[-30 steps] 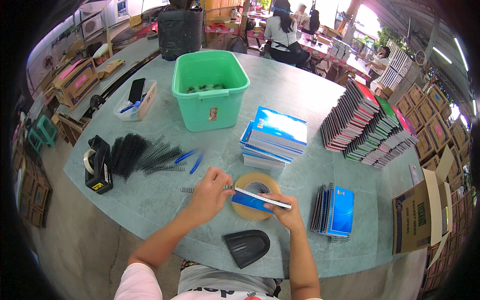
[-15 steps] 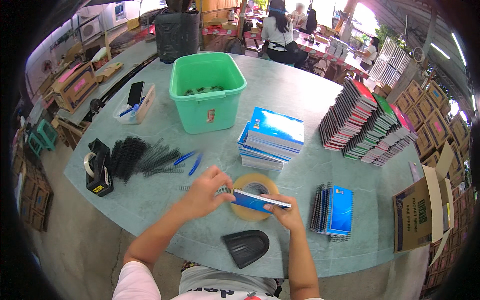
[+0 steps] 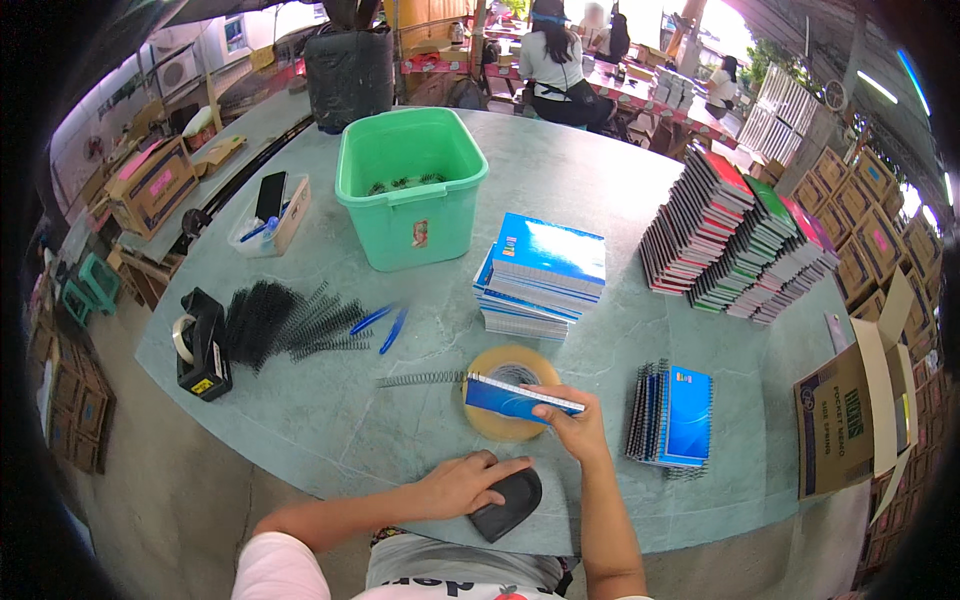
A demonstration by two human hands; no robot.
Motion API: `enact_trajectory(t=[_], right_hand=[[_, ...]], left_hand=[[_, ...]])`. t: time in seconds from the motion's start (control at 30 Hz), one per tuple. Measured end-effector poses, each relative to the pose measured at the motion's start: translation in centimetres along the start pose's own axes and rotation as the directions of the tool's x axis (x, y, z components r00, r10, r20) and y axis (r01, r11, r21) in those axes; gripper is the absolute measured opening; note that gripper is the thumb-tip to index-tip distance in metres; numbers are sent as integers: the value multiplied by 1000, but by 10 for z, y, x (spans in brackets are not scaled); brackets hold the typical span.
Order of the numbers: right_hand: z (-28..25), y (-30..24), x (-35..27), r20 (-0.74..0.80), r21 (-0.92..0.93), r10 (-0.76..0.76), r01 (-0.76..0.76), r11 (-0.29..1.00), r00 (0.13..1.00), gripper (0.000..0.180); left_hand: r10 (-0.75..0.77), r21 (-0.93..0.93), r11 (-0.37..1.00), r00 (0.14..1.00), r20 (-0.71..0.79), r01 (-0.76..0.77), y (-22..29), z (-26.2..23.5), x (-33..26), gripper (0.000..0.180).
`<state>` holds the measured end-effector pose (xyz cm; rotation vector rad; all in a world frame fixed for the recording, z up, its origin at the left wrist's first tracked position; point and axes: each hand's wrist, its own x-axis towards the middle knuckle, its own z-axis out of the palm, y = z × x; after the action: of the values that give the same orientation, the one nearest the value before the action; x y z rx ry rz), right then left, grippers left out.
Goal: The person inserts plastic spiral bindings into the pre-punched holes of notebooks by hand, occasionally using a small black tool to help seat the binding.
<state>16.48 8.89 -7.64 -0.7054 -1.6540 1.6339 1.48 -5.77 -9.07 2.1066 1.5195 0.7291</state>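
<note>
My right hand (image 3: 570, 421) grips a small blue-covered pocket notebook (image 3: 510, 399) at its right end, with the punched edge upward. From the notebook's left end a thin black spiral coil (image 3: 420, 379) sticks out, its tip threaded at the first holes. The notebook is held over a wide roll of clear tape (image 3: 488, 358) on the table. My left hand (image 3: 462, 484) holds nothing; its fingers are apart and resting on a black, rounded pad (image 3: 515, 506) near the table's front edge. Part of the pad is hidden under that hand.
Loose black coils (image 3: 285, 320) and two blue pens (image 3: 393, 330) lie left, beside a tape dispenser (image 3: 203, 345). Behind stands a green bin (image 3: 412, 225). Blue notebooks (image 3: 548, 265) are stacked mid-table, bound ones (image 3: 688, 415) right, red, green and pink stacks (image 3: 700, 215) beyond. An open carton (image 3: 845, 430) sits far right.
My left hand has let go of the coil and moved down toward me onto the black pad. The right hand still holds the notebook in nearly the same place.
</note>
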Motion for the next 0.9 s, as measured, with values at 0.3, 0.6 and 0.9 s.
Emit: enact_trajectory(t=[0.3, 0.6, 0.9], right_hand=[[-3, 8, 1, -55, -15, -109, 108, 994, 993, 22], [4, 11, -5, -130, -57, -89, 82, 995, 988, 24], [5, 6, -5, -148, 0, -29, 30, 1000, 989, 21]], left_hand=[[-45, 31, 997, 862, -505, 70, -10, -76, 14, 46], [115, 304, 950, 820, -561, 75, -4, -86, 24, 41], [118, 243, 968, 754, -646, 57, 4, -89, 24, 38]])
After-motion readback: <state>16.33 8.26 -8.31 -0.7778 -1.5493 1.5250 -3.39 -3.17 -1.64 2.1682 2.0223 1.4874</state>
